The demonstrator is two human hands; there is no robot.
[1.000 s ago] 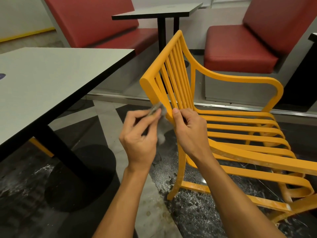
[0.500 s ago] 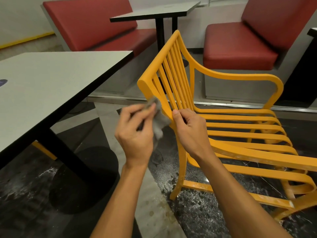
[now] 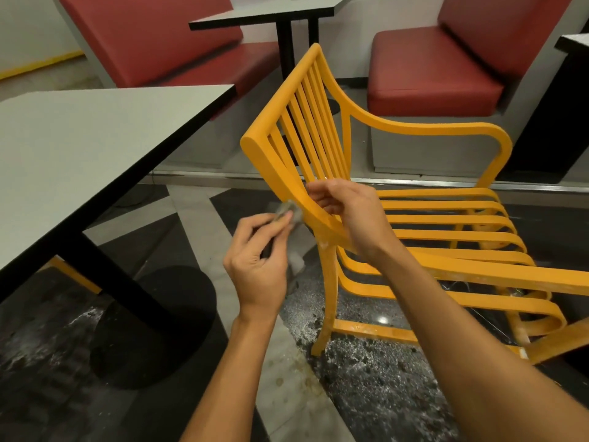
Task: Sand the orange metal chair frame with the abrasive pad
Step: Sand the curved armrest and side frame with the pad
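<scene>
Both hands are at the near back corner of the orange chair frame (image 3: 430, 129), which stands on the speckled floor (image 3: 382, 393) beside a grey table (image 3: 95, 138). My left hand (image 3: 258, 266) pinches the grey abrasive pad (image 3: 288, 212) against the curved back post. My right hand (image 3: 350, 215), just beside it, grips that post from the seat side.

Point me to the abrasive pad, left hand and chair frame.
abrasive pad (image 3: 284, 208): head view, grey edge showing past the fingertips.
left hand (image 3: 258, 272): head view, back of the hand.
chair frame (image 3: 280, 100): head view, top rail of the backrest.
</scene>
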